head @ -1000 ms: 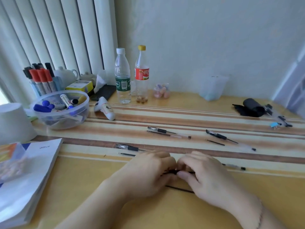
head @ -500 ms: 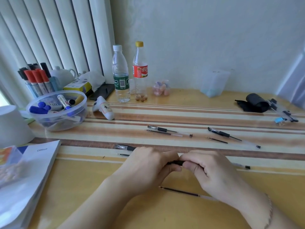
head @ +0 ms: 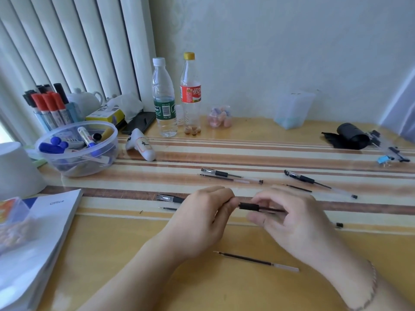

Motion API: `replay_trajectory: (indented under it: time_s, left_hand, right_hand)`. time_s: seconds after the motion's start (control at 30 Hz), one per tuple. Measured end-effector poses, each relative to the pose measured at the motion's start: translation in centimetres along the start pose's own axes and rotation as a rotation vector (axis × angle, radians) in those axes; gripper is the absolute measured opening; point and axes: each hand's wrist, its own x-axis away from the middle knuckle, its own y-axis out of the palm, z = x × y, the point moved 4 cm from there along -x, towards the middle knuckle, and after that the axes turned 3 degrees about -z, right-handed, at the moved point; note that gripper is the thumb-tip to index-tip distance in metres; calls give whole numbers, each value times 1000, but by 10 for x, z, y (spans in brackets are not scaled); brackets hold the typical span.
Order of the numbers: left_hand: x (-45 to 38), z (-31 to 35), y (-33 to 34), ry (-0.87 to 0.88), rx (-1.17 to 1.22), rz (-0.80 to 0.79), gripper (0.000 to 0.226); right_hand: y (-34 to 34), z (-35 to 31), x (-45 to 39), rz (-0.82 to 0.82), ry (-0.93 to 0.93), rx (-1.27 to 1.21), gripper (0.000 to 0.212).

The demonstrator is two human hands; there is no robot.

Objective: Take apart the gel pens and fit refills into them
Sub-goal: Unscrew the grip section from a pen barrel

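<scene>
Your left hand (head: 202,218) and right hand (head: 289,218) both pinch one pen (head: 248,206) just above the table (head: 134,254), its black grip showing between them. A loose refill (head: 256,261) lies below, nearer you.

Left hand (head: 202,217) and right hand (head: 289,217) grip one gel pen (head: 249,206) between them above the tabletop (head: 134,254); a loose refill (head: 256,261) lies nearer, beneath the hands

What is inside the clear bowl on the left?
The bowl holds loose markers, several with blue caps, lying in a heap. Those underneath are blurred through the wall, so their number cannot be told.
</scene>
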Motion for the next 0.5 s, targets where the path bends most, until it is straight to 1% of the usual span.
replay_trajectory:
  time_s: [0.07, 0.1, 0.13, 0.2, 0.23, 0.3, 0.4, 0.5]
  left_hand:
    - [0, -1, -4, -4, 9, 27, 30]
    - [-1, -1, -6, 1, 11, 30, 30]
    - [-1, -2, -7, 6, 10, 25, 31]
    - [-2, -5, -7, -1, 13, 16, 34]
    - [-1, -6, -7, -14, 26, 15, 35]
    - [-1, -8, -7, -48, 56, 6, 35]
    - [-1, -8, -7, -100, 98, -10, 26]
    - [-1, -8, -8, -146, 157, -10, 18]
  right_hand:
    - [3, 5, 2, -123, 38, 56, 44]
    - [5, 7, 3, -152, 44, 69, 45]
    - [5, 9, 3, -148, 42, 70, 39]
    - [2, 13, 1, -69, 40, 98, 17]
    - [1, 14, 0, -42, 49, 101, 15]
    - [1, 14, 0, -50, 63, 40, 26]
    - [3, 10, 1, -115, 29, 8, 38]
    - [1, 8, 1, -84, 14, 38, 35]
